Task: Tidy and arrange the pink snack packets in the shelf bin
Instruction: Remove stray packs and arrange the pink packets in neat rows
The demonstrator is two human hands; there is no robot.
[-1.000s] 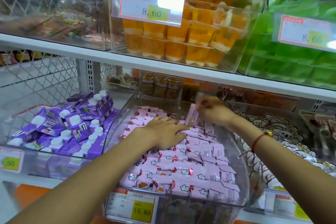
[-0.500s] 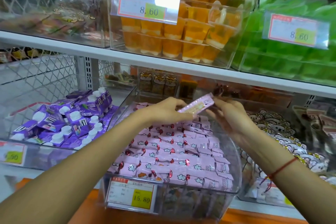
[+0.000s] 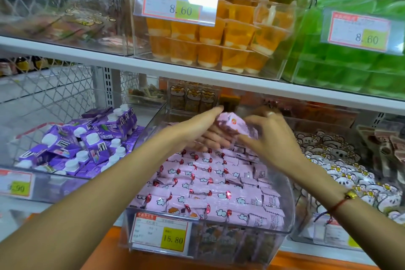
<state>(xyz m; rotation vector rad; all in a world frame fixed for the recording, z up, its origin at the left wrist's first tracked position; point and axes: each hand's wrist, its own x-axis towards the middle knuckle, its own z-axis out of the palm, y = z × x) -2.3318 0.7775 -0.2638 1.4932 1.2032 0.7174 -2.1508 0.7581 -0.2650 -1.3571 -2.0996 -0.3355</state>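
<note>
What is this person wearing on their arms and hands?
Both forearms are bare, with no sleeves or gloves in view. The right wrist carries a thin red string bracelet with a small gold charm. A pale ring shows on a finger of the right hand. The left hand shows nothing worn.

Left hand (image 3: 200, 129) lifted off packet pile, now raised above rear of clear bin (image 3: 287, 195), fingers under pink packet (image 3: 237, 126). Right hand (image 3: 271, 138) moved from far back of bin toward left hand, now gripping same packet from opposite end. Packet, earlier flat between fingertips, now bunched between both hands.
</note>
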